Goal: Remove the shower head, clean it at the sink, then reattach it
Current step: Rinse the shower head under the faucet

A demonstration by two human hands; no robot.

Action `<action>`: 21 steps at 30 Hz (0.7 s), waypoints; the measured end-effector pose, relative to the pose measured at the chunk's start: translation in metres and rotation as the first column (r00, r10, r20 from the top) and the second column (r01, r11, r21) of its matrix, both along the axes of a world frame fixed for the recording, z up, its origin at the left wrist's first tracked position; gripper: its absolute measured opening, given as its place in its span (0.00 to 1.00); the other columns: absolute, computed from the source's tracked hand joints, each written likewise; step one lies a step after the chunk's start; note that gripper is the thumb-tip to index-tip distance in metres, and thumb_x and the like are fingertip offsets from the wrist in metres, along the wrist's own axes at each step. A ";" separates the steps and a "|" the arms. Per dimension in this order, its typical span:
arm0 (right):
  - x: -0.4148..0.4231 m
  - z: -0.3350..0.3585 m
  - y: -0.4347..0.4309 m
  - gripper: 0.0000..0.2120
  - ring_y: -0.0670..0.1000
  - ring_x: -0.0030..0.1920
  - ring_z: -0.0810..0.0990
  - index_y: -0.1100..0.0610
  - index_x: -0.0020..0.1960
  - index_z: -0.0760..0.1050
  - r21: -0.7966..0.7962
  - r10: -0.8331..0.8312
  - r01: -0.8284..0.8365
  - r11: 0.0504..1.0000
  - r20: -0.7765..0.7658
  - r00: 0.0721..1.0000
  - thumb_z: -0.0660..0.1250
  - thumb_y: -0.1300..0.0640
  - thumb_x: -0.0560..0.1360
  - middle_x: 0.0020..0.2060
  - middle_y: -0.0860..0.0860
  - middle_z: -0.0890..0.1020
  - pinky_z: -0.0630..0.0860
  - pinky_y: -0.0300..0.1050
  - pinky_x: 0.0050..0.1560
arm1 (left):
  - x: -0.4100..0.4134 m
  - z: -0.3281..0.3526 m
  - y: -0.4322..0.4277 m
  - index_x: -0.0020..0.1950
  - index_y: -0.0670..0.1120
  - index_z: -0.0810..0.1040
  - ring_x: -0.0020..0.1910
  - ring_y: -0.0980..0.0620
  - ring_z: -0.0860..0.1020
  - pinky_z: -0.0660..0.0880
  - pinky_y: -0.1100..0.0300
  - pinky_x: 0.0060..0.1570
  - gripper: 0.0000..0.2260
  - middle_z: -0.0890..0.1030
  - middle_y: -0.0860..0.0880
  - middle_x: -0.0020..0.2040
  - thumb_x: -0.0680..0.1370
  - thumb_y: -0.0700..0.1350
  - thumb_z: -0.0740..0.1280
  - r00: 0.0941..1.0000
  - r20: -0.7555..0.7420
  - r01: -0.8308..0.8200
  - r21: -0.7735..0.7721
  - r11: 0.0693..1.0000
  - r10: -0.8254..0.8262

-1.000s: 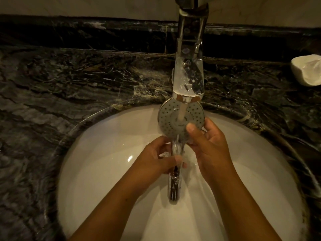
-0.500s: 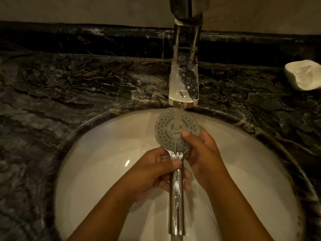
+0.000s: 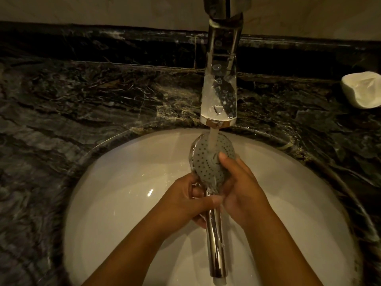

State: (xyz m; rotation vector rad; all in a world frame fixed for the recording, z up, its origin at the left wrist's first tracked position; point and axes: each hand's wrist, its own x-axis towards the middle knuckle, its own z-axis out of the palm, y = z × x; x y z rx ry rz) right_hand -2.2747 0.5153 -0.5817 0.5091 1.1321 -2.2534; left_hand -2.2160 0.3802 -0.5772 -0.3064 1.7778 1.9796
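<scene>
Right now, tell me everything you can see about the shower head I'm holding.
The shower head has a round grey face dotted with small nozzle holes, a chrome rim and a long shiny chrome handle running toward the camera. It is held over the white sink, face up, with the faucet stream landing on the face. The left hand grips the handle just below the head; the right hand cups its right side, thumb on the face. No hose is visible.

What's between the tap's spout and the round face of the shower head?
In the head view, only a stream of running water: it falls from the faucet onto the shower head, where the right hand thumb rubs.
</scene>
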 end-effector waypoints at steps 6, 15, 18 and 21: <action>0.000 -0.005 0.002 0.28 0.60 0.63 0.81 0.57 0.71 0.72 -0.071 -0.008 0.011 0.997 0.044 0.999 0.68 0.55 0.71 0.63 0.60 0.82 0.82 0.56 0.56 | -0.001 -0.001 0.001 0.62 0.51 0.75 0.39 0.45 0.85 0.82 0.53 0.36 0.17 0.85 0.44 0.46 0.75 0.43 0.72 1.000 -0.026 -0.004 -0.061 0.998 0.003; 0.000 -0.003 0.000 0.26 0.56 0.61 0.82 0.50 0.66 0.75 0.023 0.027 -0.024 0.999 -0.150 0.988 0.74 0.59 0.69 0.60 0.55 0.83 0.82 0.49 0.50 | -0.002 -0.008 -0.001 0.59 0.52 0.77 0.47 0.48 0.85 0.83 0.50 0.46 0.13 0.85 0.48 0.50 0.77 0.42 0.71 0.998 -0.048 -0.046 -0.182 0.982 0.038; 0.001 -0.006 -0.002 0.20 0.54 0.60 0.83 0.45 0.61 0.78 0.210 0.061 -0.005 0.978 -0.265 0.962 0.75 0.55 0.71 0.58 0.51 0.84 0.83 0.52 0.51 | -0.003 -0.007 0.000 0.61 0.48 0.75 0.47 0.46 0.85 0.82 0.47 0.50 0.12 0.86 0.45 0.48 0.79 0.40 0.68 0.998 0.025 -0.053 -0.090 0.995 0.055; 0.003 -0.009 -0.001 0.19 0.54 0.58 0.83 0.45 0.65 0.78 0.292 0.113 -0.016 0.956 -0.318 0.941 0.71 0.56 0.75 0.58 0.51 0.84 0.83 0.59 0.51 | -0.003 -0.005 -0.004 0.63 0.45 0.74 0.44 0.40 0.85 0.82 0.48 0.48 0.12 0.86 0.41 0.47 0.80 0.40 0.66 0.994 0.088 -0.069 0.032 0.997 0.065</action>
